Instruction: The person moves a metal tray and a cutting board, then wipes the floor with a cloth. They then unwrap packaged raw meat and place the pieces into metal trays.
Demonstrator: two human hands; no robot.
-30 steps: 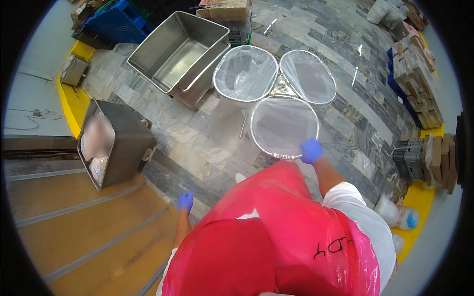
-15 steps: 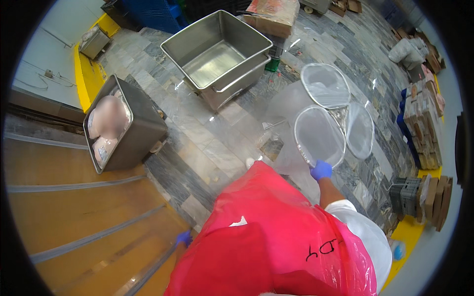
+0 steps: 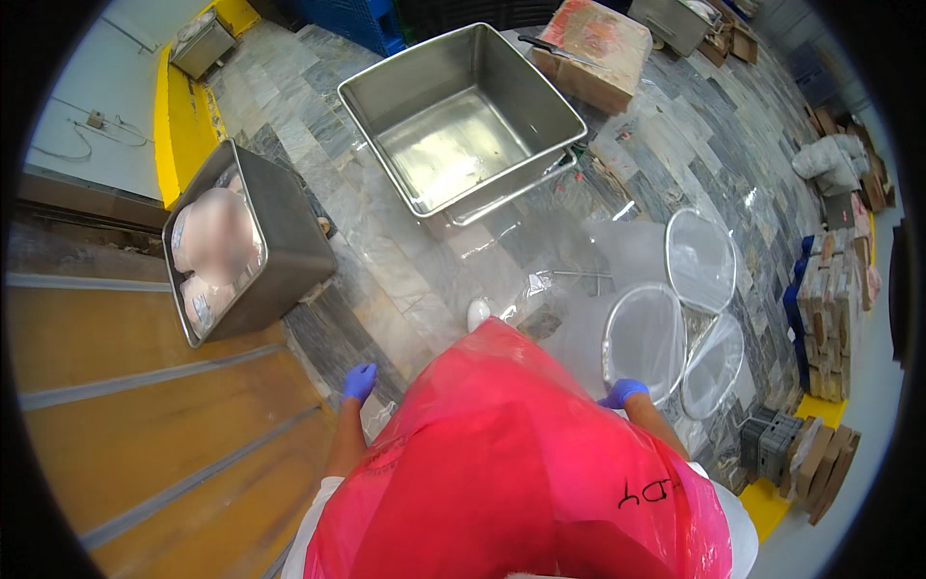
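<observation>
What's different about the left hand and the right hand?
The right hand holds a round bag hoop by its rim, but the left hand shows nothing held. The left hand is nearer the orange boards, while the right hand is across the red apron. Both wear purple gloves.

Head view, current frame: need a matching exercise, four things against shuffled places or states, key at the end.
Column 1
1. Right hand
2. Left hand
3. Knife
4. Steel bin at picture left

Column 2
A. Lies on top of a box
B. Has pale pieces in it
C. At the rim of the nearest bag-lined ring
D. Above the floor, no object visible in its grasp

Pairs: 1-C, 2-D, 3-A, 4-B
</observation>
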